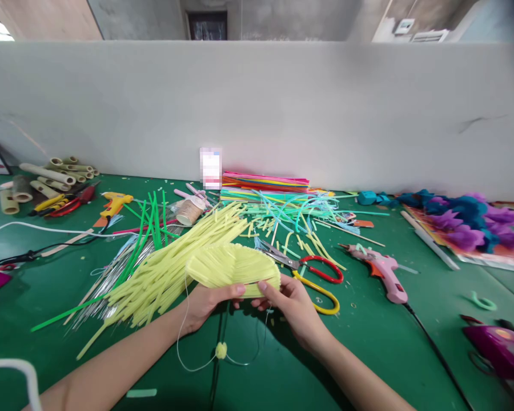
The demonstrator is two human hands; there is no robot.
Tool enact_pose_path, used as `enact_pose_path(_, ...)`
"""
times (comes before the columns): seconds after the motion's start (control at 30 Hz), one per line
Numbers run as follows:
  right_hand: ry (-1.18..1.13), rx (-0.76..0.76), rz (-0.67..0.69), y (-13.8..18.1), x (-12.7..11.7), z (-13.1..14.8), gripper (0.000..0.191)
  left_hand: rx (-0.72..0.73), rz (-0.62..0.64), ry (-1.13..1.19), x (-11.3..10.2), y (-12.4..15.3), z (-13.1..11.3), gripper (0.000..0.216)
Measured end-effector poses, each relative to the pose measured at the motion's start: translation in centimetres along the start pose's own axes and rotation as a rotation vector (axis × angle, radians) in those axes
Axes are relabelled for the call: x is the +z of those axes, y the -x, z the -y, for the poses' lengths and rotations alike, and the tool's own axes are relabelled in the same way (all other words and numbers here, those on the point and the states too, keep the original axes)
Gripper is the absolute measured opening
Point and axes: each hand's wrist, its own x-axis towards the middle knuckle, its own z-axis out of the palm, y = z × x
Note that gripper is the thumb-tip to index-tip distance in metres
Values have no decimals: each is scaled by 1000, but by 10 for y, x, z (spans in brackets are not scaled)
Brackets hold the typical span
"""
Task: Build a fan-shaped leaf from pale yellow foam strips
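Both hands hold a fan-shaped piece of short pale-yellow straws [233, 267] just above the green table [368, 342]. My left hand [205, 305] grips its lower left edge with the thumb on top. My right hand [293, 305] pinches its lower right edge. A thin white thread [184, 348] hangs from the piece and loops down to a small yellow bead [221, 350] on the table. A heap of long yellow straws [171, 268] lies just left of the piece.
Red- and yellow-handled scissors [314, 274] lie right of the hands, a pink glue gun [383, 271] beyond them. Green straws [148, 228], a yellow glue gun [115, 201], twine spool [189, 211], bamboo tubes [51, 174], stacked coloured straws [265, 184] and purple-blue flowers [466, 220] line the back.
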Motion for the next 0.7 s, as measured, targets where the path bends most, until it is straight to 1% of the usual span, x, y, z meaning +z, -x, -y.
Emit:
enact_pose_path(0.13,6,3,13,0,0,-1,34,-16,12,4,1,1,-2,39)
enact_pose_path(0.23,19,6,17,1,0,1,34,-13,26,-11,0,2,1,35)
enact_pose_path(0.33,32,6,3,1,0,1,33,16,-3,20,-1,1,6,31)
enact_pose_path(0.4,33,4,-5,1,0,1,33,-7,-21,68,-3,0,7,33)
enact_pose_path(0.53,24,9,-13,0,0,1,35,-87,30,126,-4,-2,3,36)
enact_pose_path(0.7,8,19,-1,0,2,2,41,-52,58,95,-3,-2,-1,34)
